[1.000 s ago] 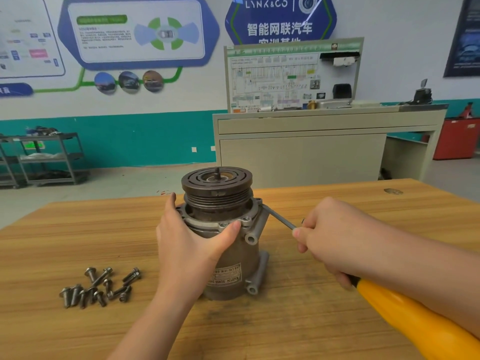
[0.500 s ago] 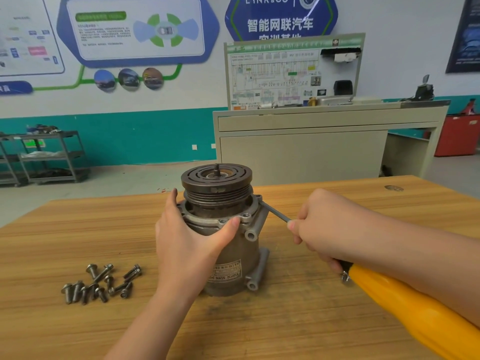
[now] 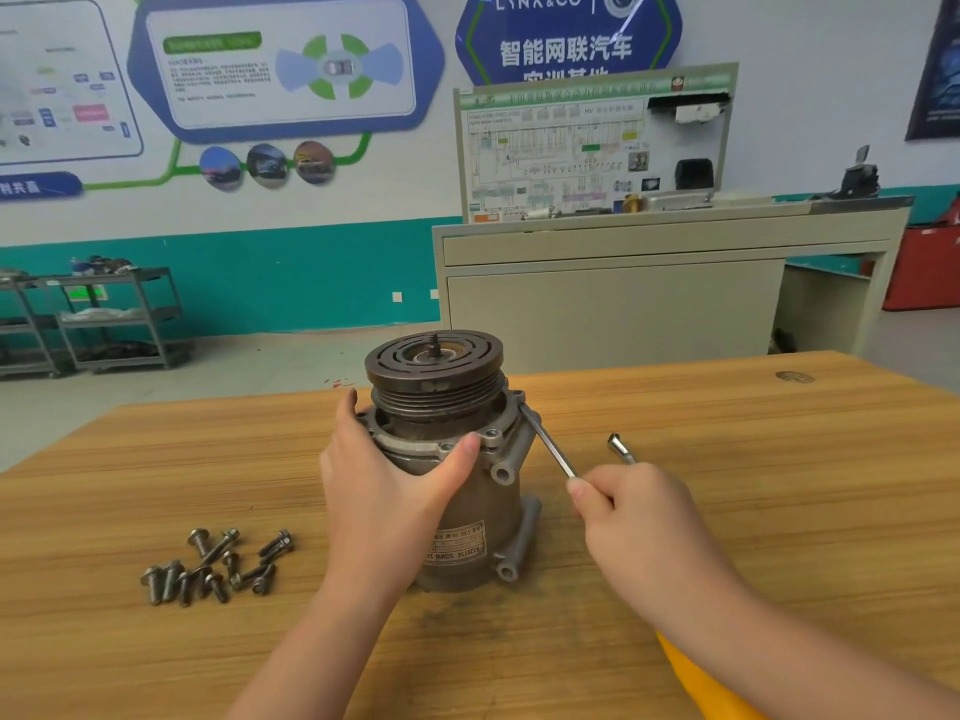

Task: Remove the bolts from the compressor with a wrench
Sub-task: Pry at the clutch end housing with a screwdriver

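The right hand (image 3: 631, 517) hides the wrench's (image 3: 550, 443) middle, and the compressor's (image 3: 457, 459) flange hides its tip.

A blue wall sign (image 3: 569, 33) above the far counter is showing "LYNK&CO" in white, with "智能网联汽车" beneath it; a further line is being cut off by the diagram board (image 3: 592, 148), whose own print is too small to read. A label (image 3: 457, 550) on the compressor (image 3: 467, 491) is showing partial codes, roughly "520134" and "SQMW-2", partly hidden by the left hand (image 3: 384, 491). Remaining wall posters are reading as illegible.

Teal-banded wall (image 3: 291, 283) (posters above), beige cabinet (image 3: 613, 314)
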{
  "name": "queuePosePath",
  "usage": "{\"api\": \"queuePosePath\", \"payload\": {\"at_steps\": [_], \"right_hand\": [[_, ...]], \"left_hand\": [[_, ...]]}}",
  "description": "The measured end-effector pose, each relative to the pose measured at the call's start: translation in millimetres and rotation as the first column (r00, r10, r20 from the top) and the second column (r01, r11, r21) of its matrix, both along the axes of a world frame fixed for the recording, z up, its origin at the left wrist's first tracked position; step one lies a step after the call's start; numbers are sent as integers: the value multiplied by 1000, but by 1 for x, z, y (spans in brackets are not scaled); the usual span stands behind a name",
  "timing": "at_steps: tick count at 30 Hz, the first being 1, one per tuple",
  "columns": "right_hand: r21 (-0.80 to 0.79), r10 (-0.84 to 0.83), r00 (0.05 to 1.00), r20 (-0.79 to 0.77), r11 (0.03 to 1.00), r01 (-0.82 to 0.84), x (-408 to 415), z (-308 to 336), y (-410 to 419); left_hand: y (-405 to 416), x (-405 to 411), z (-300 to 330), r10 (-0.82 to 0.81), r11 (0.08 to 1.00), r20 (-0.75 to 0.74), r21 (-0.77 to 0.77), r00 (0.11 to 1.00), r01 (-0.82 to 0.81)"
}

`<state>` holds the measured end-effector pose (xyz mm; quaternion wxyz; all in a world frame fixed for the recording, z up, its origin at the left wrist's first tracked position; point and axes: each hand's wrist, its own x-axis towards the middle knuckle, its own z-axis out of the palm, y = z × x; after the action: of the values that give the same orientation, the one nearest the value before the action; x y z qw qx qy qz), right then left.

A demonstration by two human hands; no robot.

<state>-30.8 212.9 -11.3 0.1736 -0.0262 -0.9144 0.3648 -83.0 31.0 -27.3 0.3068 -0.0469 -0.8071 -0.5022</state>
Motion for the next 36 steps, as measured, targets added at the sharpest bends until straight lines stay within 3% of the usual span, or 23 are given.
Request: {"api": "queuePosePath", "payload": {"at_steps": [10, 15, 19, 25, 36], "right_hand": [[-144, -3, 1000, -11, 990, 2, 15, -3, -17], [-17, 6, 994, 108, 1000, -4, 30, 0, 5], [-29, -12, 987, 158, 999, 17, 25, 13, 14], [4, 29, 982, 186, 1000, -30, -1, 26, 13], [99, -2, 975, 223, 995, -20, -13, 41, 4]], "left_hand": [[-10, -7, 6, -112, 993, 19, 40, 994, 111], [-36, -26, 17, -351, 935, 116, 0, 929, 354], [-46, -36, 29, -437, 888, 220, -48, 872, 457], [-28, -21, 20, -415, 907, 152, -6, 897, 421], [3, -5, 13, -165, 983, 40, 88, 985, 161]]}}
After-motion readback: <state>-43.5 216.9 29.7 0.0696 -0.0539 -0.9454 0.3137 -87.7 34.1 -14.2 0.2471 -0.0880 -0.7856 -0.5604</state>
